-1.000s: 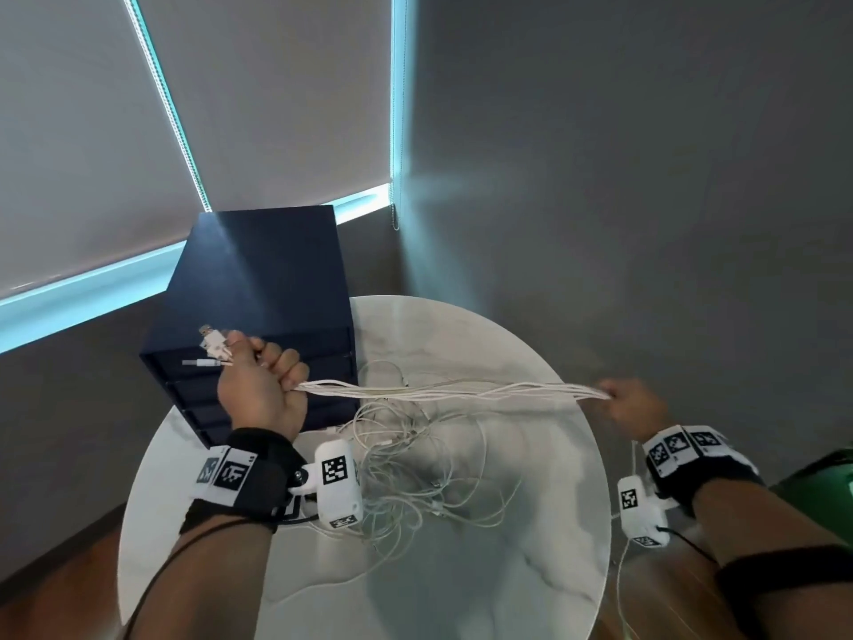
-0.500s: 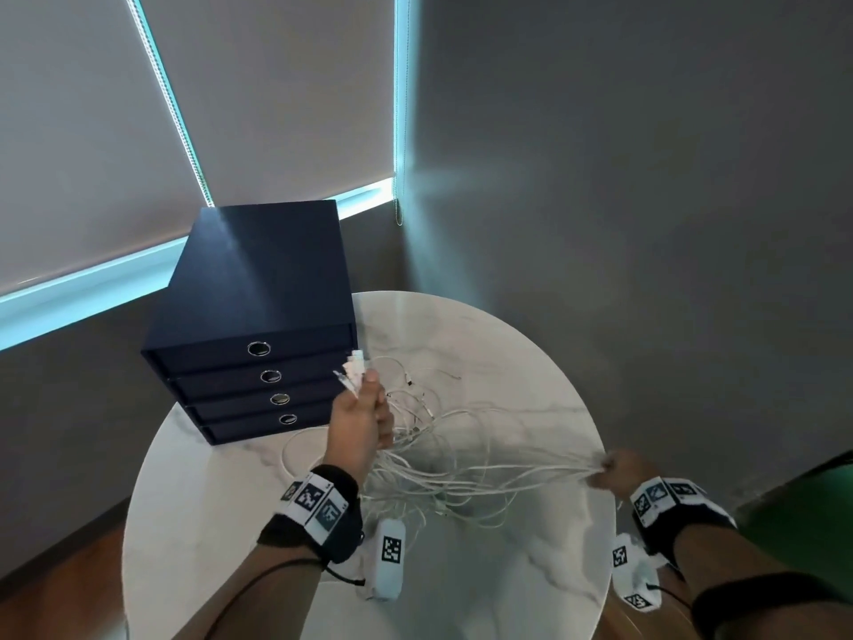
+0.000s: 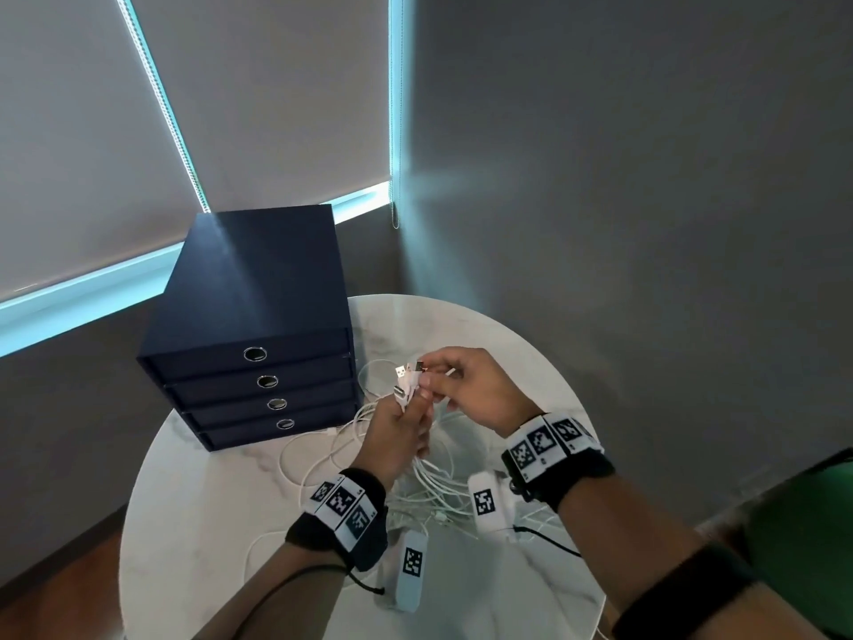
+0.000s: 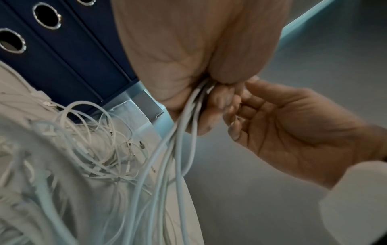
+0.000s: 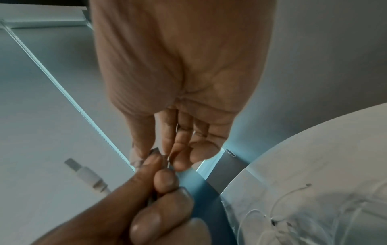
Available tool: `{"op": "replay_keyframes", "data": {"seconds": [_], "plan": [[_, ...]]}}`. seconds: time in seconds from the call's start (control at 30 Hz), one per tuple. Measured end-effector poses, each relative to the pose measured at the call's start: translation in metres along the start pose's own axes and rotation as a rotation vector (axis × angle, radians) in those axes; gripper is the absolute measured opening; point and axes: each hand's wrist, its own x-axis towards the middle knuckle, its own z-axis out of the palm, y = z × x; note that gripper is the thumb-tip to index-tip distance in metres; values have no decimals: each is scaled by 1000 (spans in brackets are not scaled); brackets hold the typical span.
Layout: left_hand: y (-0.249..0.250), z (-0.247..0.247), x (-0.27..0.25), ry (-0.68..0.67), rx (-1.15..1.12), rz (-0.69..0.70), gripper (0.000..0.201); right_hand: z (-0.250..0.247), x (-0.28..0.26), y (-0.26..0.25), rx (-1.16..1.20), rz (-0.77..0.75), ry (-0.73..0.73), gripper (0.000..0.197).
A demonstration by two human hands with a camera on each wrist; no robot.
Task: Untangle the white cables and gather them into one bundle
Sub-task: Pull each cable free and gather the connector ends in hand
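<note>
Several white cables lie in a loose tangle on the round marble table. My left hand grips a bunch of them upright, with the plug ends sticking out above the fist. In the left wrist view the cables run down from the left hand to the heap. My right hand meets it from the right, thumb and forefinger pinching at the plug ends. The right wrist view has the right hand against the left hand's fingers, with a white USB plug beside them.
A dark blue box of drawers with round metal pulls stands at the table's back left, close to the hands. Grey walls and a window blind are behind. Bare table shows at the front and left.
My left hand moved right to the table's middle and my right hand came in from the right edge to meet it. The cables once stretched between them now hang slack.
</note>
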Motion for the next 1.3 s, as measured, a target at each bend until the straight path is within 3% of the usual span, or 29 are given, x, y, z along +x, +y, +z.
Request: {"op": "replay_keyframes", "data": {"seconds": [0.1, 0.33, 0.4, 0.53, 0.63, 0.9, 1.07, 1.2, 1.3], "plan": [[0, -6, -1, -31, 10, 18, 37, 8, 5, -1, 25, 9, -1, 35], [-6, -10, -3, -40, 7, -33, 34, 18, 2, 1, 11, -49, -146, 38], [-9, -10, -3, -40, 19, -72, 33, 22, 2, 5, -40, -53, -127, 30], [-7, -8, -1, -34, 54, -98, 36, 27, 0, 2, -260, -128, -127, 37], [-1, -7, -1, -47, 80, -76, 36, 30, -2, -2, -391, -253, -116, 31], [-4, -14, 0, -34, 71, -35, 24, 40, -7, -4, -353, -308, -140, 36], [-4, -14, 0, -30, 37, -42, 33, 36, 2, -3, -367, -290, -57, 14], [-5, -9, -1, -30, -4, -95, 33, 34, 3, -3, -329, -225, 8, 12], [-2, -6, -3, -23, -18, -95, 32, 38, 0, 1, -286, -224, 54, 23]]}}
